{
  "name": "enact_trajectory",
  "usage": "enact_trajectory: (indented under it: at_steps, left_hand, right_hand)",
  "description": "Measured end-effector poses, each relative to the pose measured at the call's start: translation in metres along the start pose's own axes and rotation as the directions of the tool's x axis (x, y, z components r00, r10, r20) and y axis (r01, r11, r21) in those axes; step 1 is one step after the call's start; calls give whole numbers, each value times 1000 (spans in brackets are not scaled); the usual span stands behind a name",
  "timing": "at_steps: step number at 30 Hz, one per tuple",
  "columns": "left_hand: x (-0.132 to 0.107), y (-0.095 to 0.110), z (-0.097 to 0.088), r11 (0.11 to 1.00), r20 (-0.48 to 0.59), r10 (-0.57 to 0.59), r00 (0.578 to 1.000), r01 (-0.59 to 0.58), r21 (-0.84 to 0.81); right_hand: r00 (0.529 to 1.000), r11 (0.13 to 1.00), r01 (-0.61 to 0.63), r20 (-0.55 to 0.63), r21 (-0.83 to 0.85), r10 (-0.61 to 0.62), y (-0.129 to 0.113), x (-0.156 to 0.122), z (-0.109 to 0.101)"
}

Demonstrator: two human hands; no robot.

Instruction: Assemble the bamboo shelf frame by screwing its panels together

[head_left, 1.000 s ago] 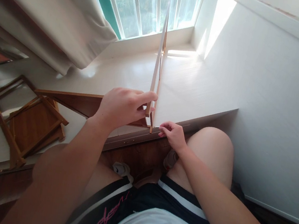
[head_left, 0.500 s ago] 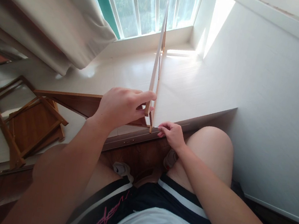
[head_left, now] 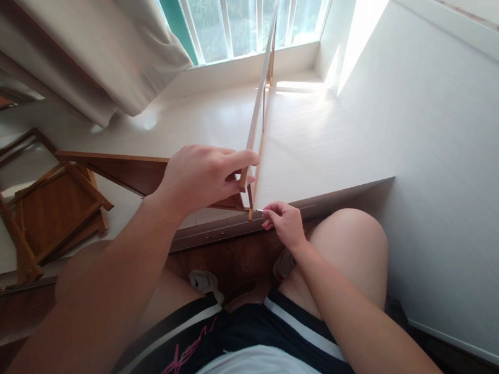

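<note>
My left hand (head_left: 211, 178) grips the near end of a narrow wooden frame (head_left: 257, 113), which stands on edge and points toward the window. My right hand (head_left: 285, 223) is pinched around a thin, light metal piece (head_left: 259, 211), perhaps a hex key or screw; its kind is too small to tell. The tip of that piece meets the side of the frame's lower bar, close to its near end. A brown wooden panel (head_left: 130, 170) reaches from behind my left wrist toward the left and adjoins the frame's near end.
A folded wooden chair-like piece (head_left: 56, 208) lies at the left on the pale surface (head_left: 332, 137). A drawer front (head_left: 204, 236) runs below the surface's near edge, between my knees. Beige curtains (head_left: 89, 32) hang at upper left beside the barred window (head_left: 239, 4). A white wall (head_left: 457, 180) rises at right.
Both hands keep their grips, and the frame stays in nearly the same place. The whole view has shifted very slightly. Any turn of the small metal piece is too slight to see.
</note>
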State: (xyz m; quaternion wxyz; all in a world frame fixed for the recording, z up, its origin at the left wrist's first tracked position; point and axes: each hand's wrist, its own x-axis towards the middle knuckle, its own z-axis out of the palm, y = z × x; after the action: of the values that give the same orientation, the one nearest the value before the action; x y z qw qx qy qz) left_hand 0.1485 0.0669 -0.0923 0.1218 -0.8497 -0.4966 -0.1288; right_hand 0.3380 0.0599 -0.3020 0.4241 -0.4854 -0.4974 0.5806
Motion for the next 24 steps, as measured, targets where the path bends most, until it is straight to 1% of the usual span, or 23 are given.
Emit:
enact_trajectory:
  at_steps: [5,7,8,10,12,14,18,22,24]
  left_hand:
    - [0,0,1,1000,-7,-1,1000,1,4]
    - [0,0,1,1000,-4,-5,1000,5,-1]
    - [0,0,1,1000,-5,-8,1000,8,-3]
    - [0,1,1,1000,-3,-13,1000,13,-6]
    - [0,1,1,1000,2,-16,1000,16,-7]
    - [0,1,1,1000,5,-18,1000,18,-5]
    - [-1,0,1,1000,11,-24,1000,24,1]
    - [-1,1,1,1000,11,-27,1000,27,1]
    - [-1,1,1,1000,8,-23,1000,23,13]
  right_hand:
    - [998,999,20,67,-50,-16,-3,3,-4]
    - [995,999,9,96,-40,-5,-4,5,-6]
    - [993,1000,-12,116,-13,14,-4,6,-6]
    - [979,992,-101,183,73,87,-4,7,-7]
    - [948,963,-215,273,162,166,-5,6,-7]
    - [915,928,-295,347,229,205,-5,5,-6]
    - [893,899,-336,398,280,209,-9,4,-4]
    - [860,861,-407,446,304,249,-16,3,-5]
    - [855,851,-424,448,310,262,-18,2,-6]
